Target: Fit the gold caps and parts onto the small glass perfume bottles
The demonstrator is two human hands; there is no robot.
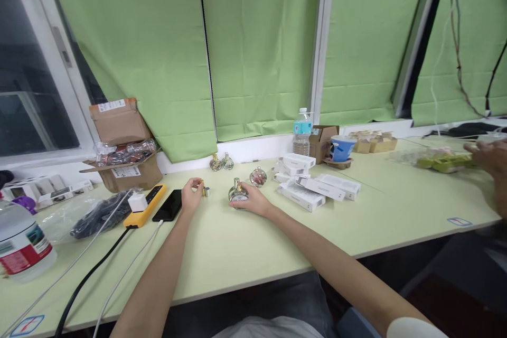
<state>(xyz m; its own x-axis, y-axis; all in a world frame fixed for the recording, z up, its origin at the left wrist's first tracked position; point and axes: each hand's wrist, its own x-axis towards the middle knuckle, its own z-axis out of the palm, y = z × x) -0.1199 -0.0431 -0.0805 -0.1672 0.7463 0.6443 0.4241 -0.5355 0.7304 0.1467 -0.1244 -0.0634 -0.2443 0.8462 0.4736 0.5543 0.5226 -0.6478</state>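
My right hand (253, 203) rests on the pale green table (245, 248) and grips a small round glass bottle (236, 192) with a metal neck. My left hand (191, 196) pinches a small gold cap (205, 190) just left of that bottle. Another round glass bottle (257, 176) stands a little behind my right hand. Two more small bottles (221, 162) stand farther back near the wall.
A black phone (168, 205), a yellow power strip (144, 205) with a white plug and cables lie left. Cardboard boxes (122, 142) are at back left; white flat boxes (312, 184), a water bottle (302, 132) and a blue cup (341, 148) at right. Another person's hand (489, 157) reaches in far right.
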